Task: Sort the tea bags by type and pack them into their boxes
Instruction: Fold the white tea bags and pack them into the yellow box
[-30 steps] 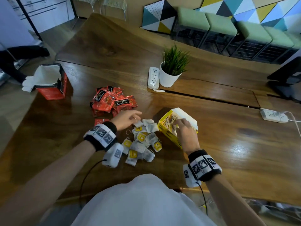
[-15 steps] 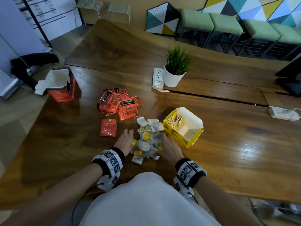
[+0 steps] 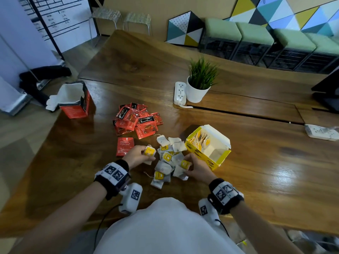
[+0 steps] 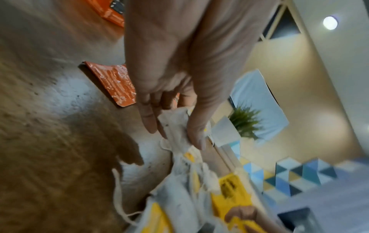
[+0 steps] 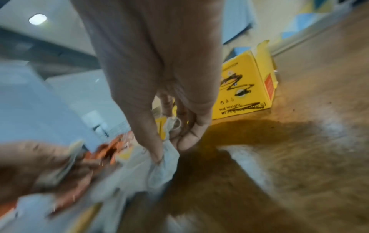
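A heap of white tea bags with yellow tags (image 3: pixel 167 163) lies on the wooden table in front of me. My left hand (image 3: pixel 139 155) (image 4: pixel 175 126) pinches a yellow-tagged tea bag (image 3: pixel 149 150) (image 4: pixel 175 126) at the heap's left edge. At the right edge my right hand (image 3: pixel 194 167) (image 5: pixel 171 141) grips another yellow-tagged tea bag (image 3: pixel 184 165) (image 5: pixel 163 162). The open yellow box (image 3: pixel 218 158) (image 5: pixel 245 88) stands just right of the heap with several bags inside. Red sachets (image 3: pixel 136 121) are piled behind, one red sachet (image 3: pixel 124 146) lies apart, and the open red box (image 3: pixel 75 102) stands far left.
A potted plant (image 3: pixel 199 83) and a white power strip (image 3: pixel 180 92) stand behind the piles. Another power strip (image 3: pixel 321 132) lies at the right edge. A dark monitor base (image 3: pixel 328 94) sits far right. The table's near edge runs by my body.
Both hands came back from the far side of the heap and the yellow box to its near sides, then each took hold of a yellow-tagged tea bag and lifted it slightly.
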### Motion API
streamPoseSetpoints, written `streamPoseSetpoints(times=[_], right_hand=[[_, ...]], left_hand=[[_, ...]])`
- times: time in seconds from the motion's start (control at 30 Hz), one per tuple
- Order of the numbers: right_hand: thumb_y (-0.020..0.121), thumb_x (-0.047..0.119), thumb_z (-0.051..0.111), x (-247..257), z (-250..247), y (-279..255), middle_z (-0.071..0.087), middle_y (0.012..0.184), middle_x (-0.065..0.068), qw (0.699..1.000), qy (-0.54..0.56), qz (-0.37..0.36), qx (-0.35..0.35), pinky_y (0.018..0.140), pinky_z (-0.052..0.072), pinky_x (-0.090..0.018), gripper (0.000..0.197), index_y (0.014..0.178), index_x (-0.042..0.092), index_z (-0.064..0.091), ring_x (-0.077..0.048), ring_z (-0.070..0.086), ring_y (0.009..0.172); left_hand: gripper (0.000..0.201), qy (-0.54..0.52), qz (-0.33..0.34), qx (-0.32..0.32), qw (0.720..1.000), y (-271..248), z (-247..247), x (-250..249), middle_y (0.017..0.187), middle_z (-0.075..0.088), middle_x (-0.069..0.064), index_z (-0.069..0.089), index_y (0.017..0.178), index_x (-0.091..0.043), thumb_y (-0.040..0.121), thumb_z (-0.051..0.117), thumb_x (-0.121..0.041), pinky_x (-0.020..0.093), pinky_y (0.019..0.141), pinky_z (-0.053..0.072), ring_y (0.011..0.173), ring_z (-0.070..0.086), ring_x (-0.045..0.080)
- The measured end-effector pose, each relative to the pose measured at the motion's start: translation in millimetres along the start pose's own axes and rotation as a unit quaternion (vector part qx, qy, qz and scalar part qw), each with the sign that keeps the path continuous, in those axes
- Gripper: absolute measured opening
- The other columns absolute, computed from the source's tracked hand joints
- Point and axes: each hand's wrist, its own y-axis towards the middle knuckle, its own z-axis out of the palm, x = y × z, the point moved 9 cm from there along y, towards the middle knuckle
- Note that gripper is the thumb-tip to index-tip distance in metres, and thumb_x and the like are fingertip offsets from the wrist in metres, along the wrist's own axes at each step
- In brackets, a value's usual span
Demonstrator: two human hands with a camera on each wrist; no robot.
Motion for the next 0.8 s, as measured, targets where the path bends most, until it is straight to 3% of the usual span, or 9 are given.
streamPoseSetpoints(times=[0.1, 0.17, 0.3, 0.4, 0.47, 0.53, 0.63, 0.73, 0.8], right_hand=[[0.079, 0.004, 0.068, 9.1, -17.5, -0.3, 0.056, 0.082, 0.006, 0.996, 0.093, 0.005, 0.012, 0.062, 0.042, -0.014, 0.025, 0.096, 0.017, 0.054, -0.013, 0.054, 0.078], [0.078, -0.002, 0.068, 25.7, -30.2, 0.1, 0.059, 0.083, 0.000, 0.986, 0.163, -0.024, 0.014, 0.066, 0.047, -0.017, 0.024, 0.093, 0.014, 0.057, -0.014, 0.057, 0.079], [0.076, -0.003, 0.070, 60.1, -55.5, 3.0, 0.064, 0.094, -0.013, 0.963, 0.258, -0.066, -0.028, 0.081, 0.050, -0.032, 0.023, 0.088, 0.015, 0.061, -0.016, 0.059, 0.087], [0.078, -0.002, 0.068, 83.9, -63.1, 4.5, 0.065, 0.085, -0.006, 0.952, 0.288, -0.098, -0.038, 0.072, 0.048, -0.021, 0.020, 0.082, 0.016, 0.061, -0.009, 0.058, 0.080], [0.078, 0.000, 0.070, 95.2, -61.9, 6.5, 0.065, 0.081, 0.000, 0.953, 0.281, -0.110, -0.042, 0.067, 0.046, -0.017, 0.018, 0.081, 0.016, 0.062, -0.002, 0.057, 0.073], [0.077, -0.001, 0.070, 103.1, -55.9, 8.7, 0.064, 0.078, 0.003, 0.959, 0.251, -0.124, -0.040, 0.067, 0.045, -0.016, 0.018, 0.081, 0.014, 0.061, 0.003, 0.056, 0.069], [0.077, -0.005, 0.067, 108.8, -44.8, 9.4, 0.062, 0.079, 0.007, 0.968, 0.204, -0.143, -0.022, 0.073, 0.045, -0.013, 0.025, 0.080, 0.018, 0.059, 0.007, 0.056, 0.071], [0.081, -0.010, 0.056, 112.5, -36.6, 9.3, 0.059, 0.090, 0.009, 0.971, 0.184, -0.154, 0.022, 0.078, 0.043, -0.012, 0.026, 0.093, 0.013, 0.056, 0.007, 0.055, 0.083], [0.087, -0.002, 0.054, 114.2, -34.1, 9.1, 0.056, 0.098, 0.006, 0.966, 0.211, -0.143, 0.045, 0.081, 0.043, -0.012, 0.020, 0.104, 0.009, 0.052, 0.000, 0.055, 0.092]], left_hand=[[0.017, -0.158, -0.010, 0.027, 0.987, -2.9, -0.2, -12.6, 0.094, 0.067, 0.006, 0.057, 0.096, -0.010, 0.084, 0.060, 0.002, 0.016, 0.062, 0.055, 0.071, 0.069, 0.009], [0.019, -0.177, -0.011, 0.040, 0.983, -5.5, 0.1, -21.5, 0.094, 0.067, 0.007, 0.054, 0.100, -0.009, 0.085, 0.059, 0.002, 0.013, 0.057, 0.053, 0.064, 0.069, 0.004], [0.018, -0.221, -0.037, 0.093, 0.970, -9.7, 12.0, -28.1, 0.096, 0.067, 0.010, 0.055, 0.108, -0.008, 0.093, 0.053, -0.017, 0.022, 0.068, 0.056, 0.074, 0.069, 0.009], [0.044, -0.313, -0.080, 0.169, 0.931, -20.2, 29.1, -34.5, 0.109, 0.065, 0.017, 0.057, 0.110, -0.010, 0.096, 0.035, -0.045, 0.030, 0.079, 0.055, 0.092, 0.066, 0.021], [0.058, -0.350, -0.086, 0.212, 0.909, -25.2, 37.8, -41.1, 0.114, 0.064, 0.018, 0.055, 0.117, -0.009, 0.094, 0.026, -0.054, 0.032, 0.083, 0.054, 0.098, 0.064, 0.024], [0.054, -0.369, -0.087, 0.217, 0.899, -28.4, 40.1, -47.0, 0.110, 0.066, 0.016, 0.054, 0.120, -0.007, 0.095, 0.030, -0.050, 0.032, 0.080, 0.056, 0.095, 0.066, 0.023], [0.030, -0.371, -0.077, 0.201, 0.903, -30.1, 38.8, -51.2, 0.094, 0.072, 0.010, 0.057, 0.113, -0.006, 0.097, 0.042, -0.026, 0.028, 0.074, 0.057, 0.082, 0.070, 0.017], [0.020, -0.360, -0.058, 0.196, 0.910, -31.1, 36.3, -51.0, 0.088, 0.072, 0.004, 0.058, 0.111, -0.009, 0.095, 0.045, -0.011, 0.027, 0.074, 0.057, 0.079, 0.070, 0.014], [0.023, -0.332, -0.040, 0.188, 0.923, -31.1, 34.6, -52.1, 0.096, 0.069, 0.006, 0.056, 0.112, -0.012, 0.093, 0.047, -0.004, 0.027, 0.076, 0.057, 0.084, 0.068, 0.015]])
